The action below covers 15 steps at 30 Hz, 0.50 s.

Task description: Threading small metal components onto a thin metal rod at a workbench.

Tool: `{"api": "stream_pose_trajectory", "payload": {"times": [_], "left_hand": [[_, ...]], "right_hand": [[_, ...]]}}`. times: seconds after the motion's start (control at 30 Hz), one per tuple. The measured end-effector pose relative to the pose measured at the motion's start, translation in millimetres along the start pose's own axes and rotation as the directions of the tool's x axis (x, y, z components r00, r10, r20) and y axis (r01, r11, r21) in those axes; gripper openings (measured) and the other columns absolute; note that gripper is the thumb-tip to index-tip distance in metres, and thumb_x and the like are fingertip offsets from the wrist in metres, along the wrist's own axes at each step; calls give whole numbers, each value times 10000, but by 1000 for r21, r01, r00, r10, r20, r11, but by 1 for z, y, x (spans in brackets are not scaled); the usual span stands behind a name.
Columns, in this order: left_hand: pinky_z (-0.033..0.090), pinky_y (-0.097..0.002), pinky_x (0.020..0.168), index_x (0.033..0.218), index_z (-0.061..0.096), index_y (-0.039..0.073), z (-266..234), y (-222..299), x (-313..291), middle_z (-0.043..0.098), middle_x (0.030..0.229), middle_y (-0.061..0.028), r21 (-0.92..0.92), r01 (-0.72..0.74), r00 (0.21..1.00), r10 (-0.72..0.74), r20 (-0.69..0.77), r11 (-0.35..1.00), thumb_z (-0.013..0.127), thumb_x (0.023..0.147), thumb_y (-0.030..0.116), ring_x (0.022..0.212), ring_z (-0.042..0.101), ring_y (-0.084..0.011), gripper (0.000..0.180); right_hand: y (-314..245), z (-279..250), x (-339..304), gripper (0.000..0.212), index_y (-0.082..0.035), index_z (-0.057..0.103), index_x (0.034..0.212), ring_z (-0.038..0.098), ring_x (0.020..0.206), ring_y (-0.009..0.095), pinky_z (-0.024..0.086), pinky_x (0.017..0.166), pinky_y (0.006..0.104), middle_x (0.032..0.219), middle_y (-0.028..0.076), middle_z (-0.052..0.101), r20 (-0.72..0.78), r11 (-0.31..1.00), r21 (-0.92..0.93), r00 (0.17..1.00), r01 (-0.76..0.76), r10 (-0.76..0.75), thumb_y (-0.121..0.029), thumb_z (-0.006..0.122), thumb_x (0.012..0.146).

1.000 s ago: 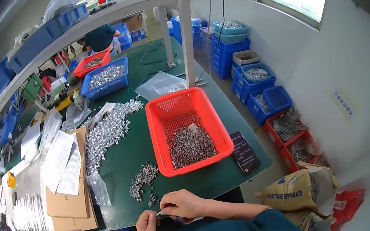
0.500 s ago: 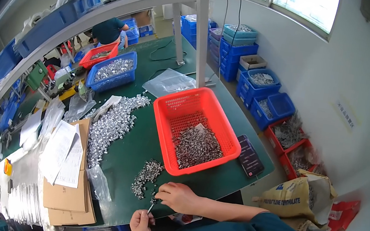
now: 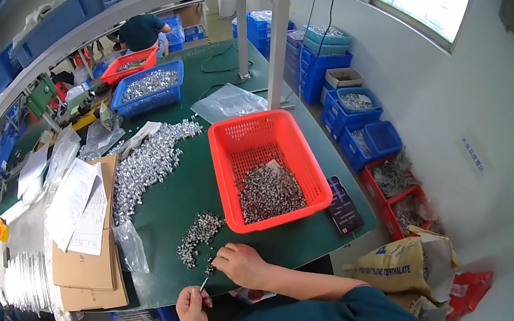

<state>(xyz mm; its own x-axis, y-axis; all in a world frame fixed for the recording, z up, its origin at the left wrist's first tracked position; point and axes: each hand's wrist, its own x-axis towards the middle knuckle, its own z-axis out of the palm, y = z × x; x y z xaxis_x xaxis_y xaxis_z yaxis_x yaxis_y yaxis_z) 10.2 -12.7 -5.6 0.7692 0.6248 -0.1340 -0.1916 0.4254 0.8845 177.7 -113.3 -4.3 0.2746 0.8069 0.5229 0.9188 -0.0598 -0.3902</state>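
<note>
On the table (image 3: 170, 217), a heap of metal fittings (image 3: 193, 238) is lying; the left hand (image 3: 194, 308) is pinching a slim rod (image 3: 204, 284) near the edge; the right hand (image 3: 241, 266) is curling beside loose fittings (image 3: 210, 269) (grip hidden, cannot tell); a red perforated basket (image 3: 233, 140) is holding more.

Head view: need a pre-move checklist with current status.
1. Left hand gripping the slim rod: ok.
2. Right hand holding a part: cannot tell, fingertips unclear.
3. Small pile in one group: not ok, a few parts lie apart beside the right hand.
4. Silver pile separate from the small pile: ok.
5. Red basket upright on the green table: ok.
6. Phone not touching the basket: cannot tell.
</note>
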Motion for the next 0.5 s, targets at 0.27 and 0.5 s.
{"api": "stream_pose_trajectory", "payload": {"times": [0.27,0.5], "left_hand": [[406,-249,558,859,518,9,-4,0,-7,527,746,-55,25,4,1000,-3,-25,1000,507,944,143,617,478,-124,159],[406,-235,541,867,554,7,6,1,3,541,754,-42,94,21,1000,-19,-23,995,498,944,129,612,489,-110,154]], "right_hand": [[1,5,-7,64,-85,559,773,553,756,255,474,629,365,769,67,514,-12,1000,-9,1000,-23,23,-138,564,739],[8,-13,-8,132,-105,582,793,547,792,269,469,658,380,808,73,530,56,992,-121,998,-36,43,-179,651,708]]}}
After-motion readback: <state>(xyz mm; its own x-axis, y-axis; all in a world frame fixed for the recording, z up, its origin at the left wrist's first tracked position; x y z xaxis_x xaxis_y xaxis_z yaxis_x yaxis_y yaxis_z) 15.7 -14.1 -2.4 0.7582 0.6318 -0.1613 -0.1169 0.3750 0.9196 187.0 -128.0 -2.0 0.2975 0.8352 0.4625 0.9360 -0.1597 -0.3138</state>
